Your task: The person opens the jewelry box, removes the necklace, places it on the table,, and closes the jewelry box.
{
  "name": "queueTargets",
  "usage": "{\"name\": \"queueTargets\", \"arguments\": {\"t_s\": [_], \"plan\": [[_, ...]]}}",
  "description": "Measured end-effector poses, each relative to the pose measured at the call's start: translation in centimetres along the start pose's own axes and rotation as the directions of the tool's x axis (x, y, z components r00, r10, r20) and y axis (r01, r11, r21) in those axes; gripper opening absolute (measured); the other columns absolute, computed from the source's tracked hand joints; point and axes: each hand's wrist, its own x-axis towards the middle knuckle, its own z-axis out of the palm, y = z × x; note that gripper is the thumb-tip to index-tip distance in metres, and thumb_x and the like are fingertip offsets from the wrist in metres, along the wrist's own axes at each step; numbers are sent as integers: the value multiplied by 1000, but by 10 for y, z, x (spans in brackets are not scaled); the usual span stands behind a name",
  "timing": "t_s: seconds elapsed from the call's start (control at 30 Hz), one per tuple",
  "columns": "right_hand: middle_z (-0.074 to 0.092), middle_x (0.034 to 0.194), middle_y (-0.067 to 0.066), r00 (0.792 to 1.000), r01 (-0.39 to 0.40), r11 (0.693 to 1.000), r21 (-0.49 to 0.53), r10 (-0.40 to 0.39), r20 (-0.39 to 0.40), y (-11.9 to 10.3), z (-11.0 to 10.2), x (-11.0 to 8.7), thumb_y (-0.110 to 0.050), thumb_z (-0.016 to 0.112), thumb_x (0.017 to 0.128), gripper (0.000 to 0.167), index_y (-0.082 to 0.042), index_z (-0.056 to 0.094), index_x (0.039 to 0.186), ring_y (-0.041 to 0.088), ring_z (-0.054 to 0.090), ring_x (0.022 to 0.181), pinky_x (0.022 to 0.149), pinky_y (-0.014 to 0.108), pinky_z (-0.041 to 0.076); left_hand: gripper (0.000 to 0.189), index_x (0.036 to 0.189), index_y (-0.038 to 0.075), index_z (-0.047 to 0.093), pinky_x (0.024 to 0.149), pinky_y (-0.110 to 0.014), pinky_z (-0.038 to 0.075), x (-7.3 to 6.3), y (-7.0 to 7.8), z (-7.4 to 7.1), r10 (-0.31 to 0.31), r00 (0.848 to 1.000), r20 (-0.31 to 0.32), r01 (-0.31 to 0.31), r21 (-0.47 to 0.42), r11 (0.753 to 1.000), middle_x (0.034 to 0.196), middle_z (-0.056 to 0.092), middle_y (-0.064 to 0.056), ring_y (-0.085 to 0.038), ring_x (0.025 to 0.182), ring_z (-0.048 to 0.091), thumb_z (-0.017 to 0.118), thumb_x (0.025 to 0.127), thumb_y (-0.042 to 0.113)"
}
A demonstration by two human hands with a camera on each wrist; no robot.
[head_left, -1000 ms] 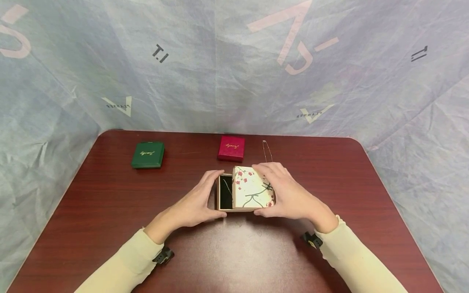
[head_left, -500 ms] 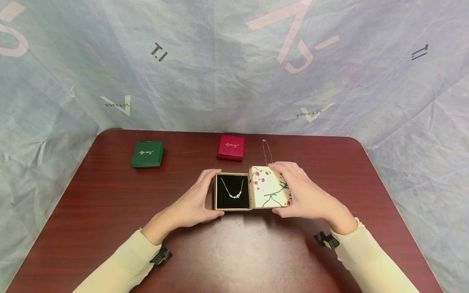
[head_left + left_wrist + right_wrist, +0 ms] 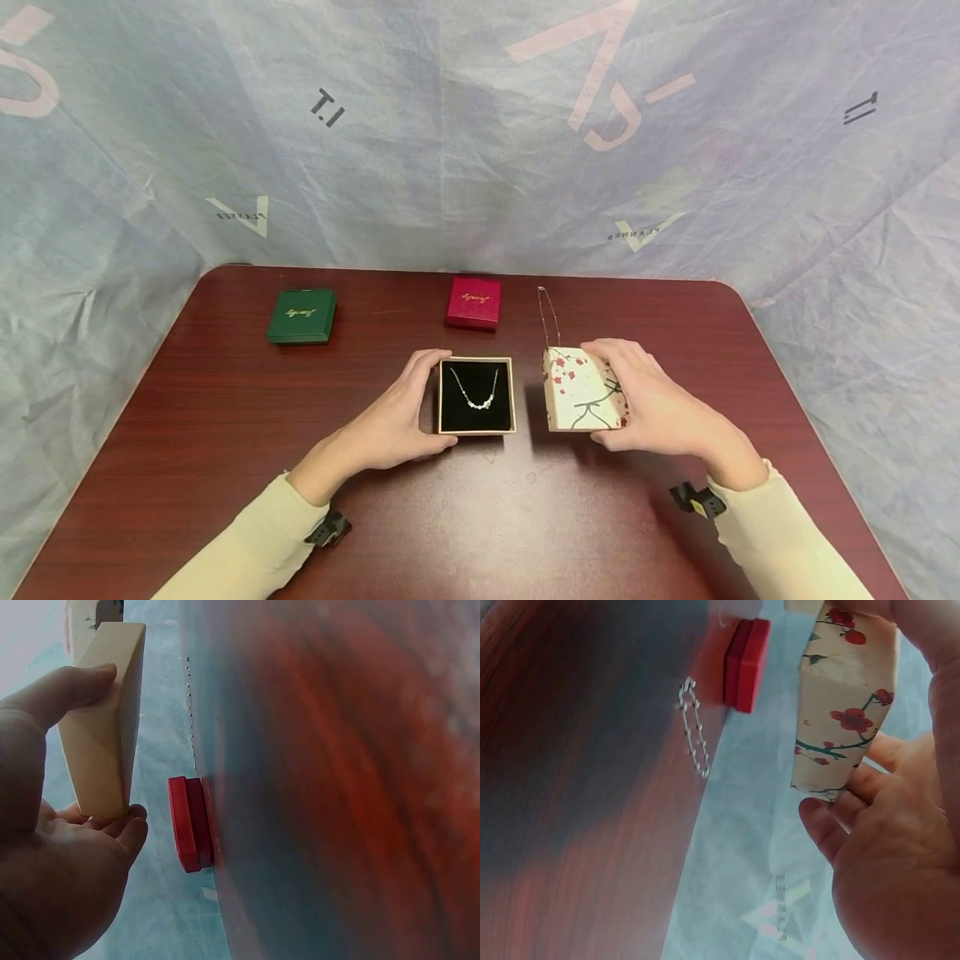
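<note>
My left hand (image 3: 393, 412) grips the left side of a small square box base (image 3: 513, 402), thumb at the near edge and fingers at the far edge. A silver necklace (image 3: 480, 405) lies on the black pad inside it. In the left wrist view the cream outside of the box base (image 3: 101, 746) is raised off the table. My right hand (image 3: 660, 404) holds the box lid (image 3: 573, 396), cream with red blossoms, apart from the base and to its right. The right wrist view shows the lid (image 3: 844, 724) between thumb and fingers, also above the table.
A chain necklace (image 3: 558, 330) lies on the table behind the lid. Farther back sit a red jewelry box (image 3: 474, 304) and, at left, a green one (image 3: 303, 317). A grey fabric backdrop (image 3: 450, 167) encloses the brown table (image 3: 487, 517).
My right hand has drawn the lid off to the right, away from the base. The necklace inside has come into view. My left hand has stayed nearly still with the base.
</note>
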Motion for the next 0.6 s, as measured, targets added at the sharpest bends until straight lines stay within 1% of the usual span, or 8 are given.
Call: {"name": "queueTargets", "arguments": {"t_s": [0.07, 0.3, 0.37, 0.47, 0.6], "plan": [[45, 150, 1, 1000, -15, 1000, -4, 15, 6, 4, -2, -4, -25, 98, 60, 110, -11, 41, 154, 21, 39, 137, 107, 48, 32, 110, 159, 5, 30, 118, -43, 39, -1, 0, 0, 2, 1000, -4, -2, 4, 1000, 154, 38, -7, -18, 142, 43, 98, 73, 17], [48, 143, 2, 997, -50, 998, -32, 52, 49, 20, -11, -20, -22, 97, 60, 108, -8, 41, 151, 23, 43, 130, 102, 49, 33, 107, 158, 6, 30, 119, -40, 37, -3, 1, 0, -45, 999, 22, 45, -3, 999, 154, 37, -4, -16, 141, 43, 96, 75, 20], [50, 141, 3, 996, -62, 997, -35, 64, 58, 24, -13, -25, -21, 98, 59, 108, -8, 42, 150, 23, 44, 127, 100, 50, 33, 107, 157, 5, 30, 120, -41, 37, -3, 1, 0, -53, 998, 26, 53, 0, 999, 154, 37, -4, -16, 141, 42, 97, 75, 21], [51, 137, 3, 993, -87, 995, -45, 90, 77, 30, -15, -33, -20, 100, 59, 108, -8, 42, 150, 22, 46, 123, 99, 49, 34, 108, 157, 3, 31, 120, -42, 37, -4, 2, 0, -55, 998, 28, 55, 0, 998, 154, 37, -5, -18, 142, 42, 98, 74, 21], [53, 134, 1, 986, -122, 990, -64, 128, 103, 39, -19, -43, -20, 101, 59, 108, -9, 42, 149, 19, 46, 120, 99, 48, 34, 108, 156, 3, 31, 119, -43, 37, -4, 3, -1, -54, 998, 24, 53, 3, 999, 154, 38, -6, -19, 142, 43, 98, 74, 20]]}}
